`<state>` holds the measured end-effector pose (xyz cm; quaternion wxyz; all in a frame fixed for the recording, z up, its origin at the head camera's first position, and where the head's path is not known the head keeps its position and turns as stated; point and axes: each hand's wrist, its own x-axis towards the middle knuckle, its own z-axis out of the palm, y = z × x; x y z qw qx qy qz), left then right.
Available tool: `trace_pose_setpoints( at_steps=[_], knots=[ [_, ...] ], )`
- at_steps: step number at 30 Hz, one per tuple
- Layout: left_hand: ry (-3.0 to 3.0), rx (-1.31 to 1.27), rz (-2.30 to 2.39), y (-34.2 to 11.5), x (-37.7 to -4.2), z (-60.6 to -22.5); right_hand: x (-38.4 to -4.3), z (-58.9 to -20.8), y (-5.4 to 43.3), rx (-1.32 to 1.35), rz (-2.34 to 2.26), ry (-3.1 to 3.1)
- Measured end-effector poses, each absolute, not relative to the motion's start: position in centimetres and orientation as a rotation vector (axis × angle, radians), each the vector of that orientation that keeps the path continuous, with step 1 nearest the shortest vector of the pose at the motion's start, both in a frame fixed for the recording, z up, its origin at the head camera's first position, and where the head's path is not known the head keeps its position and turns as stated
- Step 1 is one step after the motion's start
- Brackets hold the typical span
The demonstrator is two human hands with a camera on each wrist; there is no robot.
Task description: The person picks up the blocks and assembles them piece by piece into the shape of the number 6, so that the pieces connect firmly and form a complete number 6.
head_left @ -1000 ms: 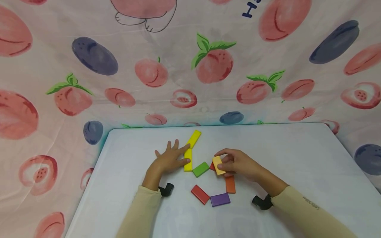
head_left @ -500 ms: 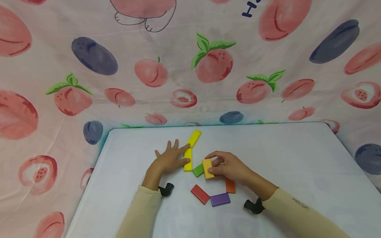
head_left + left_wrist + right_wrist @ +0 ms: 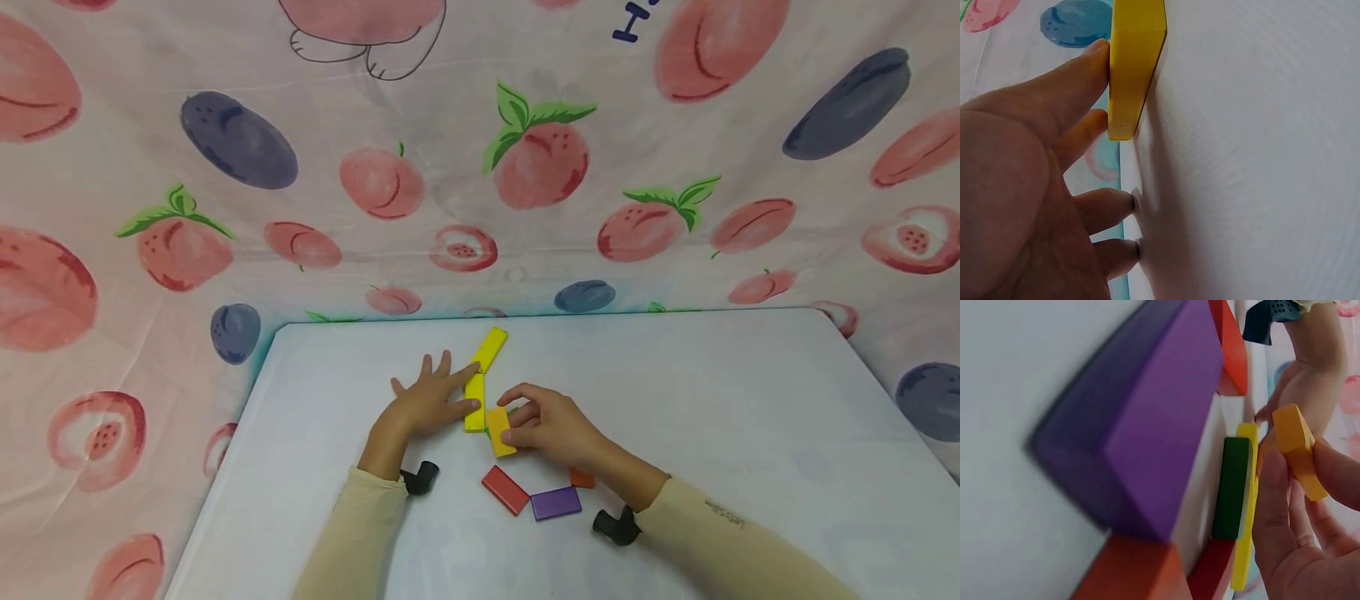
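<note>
My left hand [image 3: 423, 406] lies with spread fingers beside two yellow blocks [image 3: 474, 408] set end to end at an angle. In the left wrist view two of its fingertips touch a yellow block's side [image 3: 1138, 69], and two others rest on the white tabletop. My right hand [image 3: 558, 427] pinches a yellow-orange block [image 3: 501, 432] between thumb and fingers. In the right wrist view that block [image 3: 1297, 449] is raised off the table. It hangs over the green block, mostly hidden in the head view, whose dark green face [image 3: 1233, 487] shows in the right wrist view.
Nearer the front lie a red block [image 3: 505, 490], a purple block [image 3: 556, 503] and an orange block [image 3: 582, 478], partly behind my right forearm. Another red block [image 3: 1213, 572] shows in the right wrist view. A fruit-print cloth [image 3: 517, 267] stands behind the white table [image 3: 750, 400].
My right hand has moved left with the yellow-orange block, from above the second red block to above the green one beside the yellow blocks. The left hand has stayed in place.
</note>
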<state>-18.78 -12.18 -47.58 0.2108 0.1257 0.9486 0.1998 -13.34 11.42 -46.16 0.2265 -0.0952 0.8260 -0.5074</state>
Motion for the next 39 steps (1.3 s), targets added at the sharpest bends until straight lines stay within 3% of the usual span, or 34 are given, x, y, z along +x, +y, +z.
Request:
trace_pose_setpoints(
  at_steps=[13, 39],
  knots=[
    [2.644, 0.371, 0.555, -12.3, -18.7, -47.6, -12.7, -46.4, 9.5, -0.404, -1.281, 2.449],
    [2.638, 0.371, 0.563, -12.3, -18.8, -47.6, -12.5, -46.8, 8.1, -0.401, -1.056, 2.543]
  ],
)
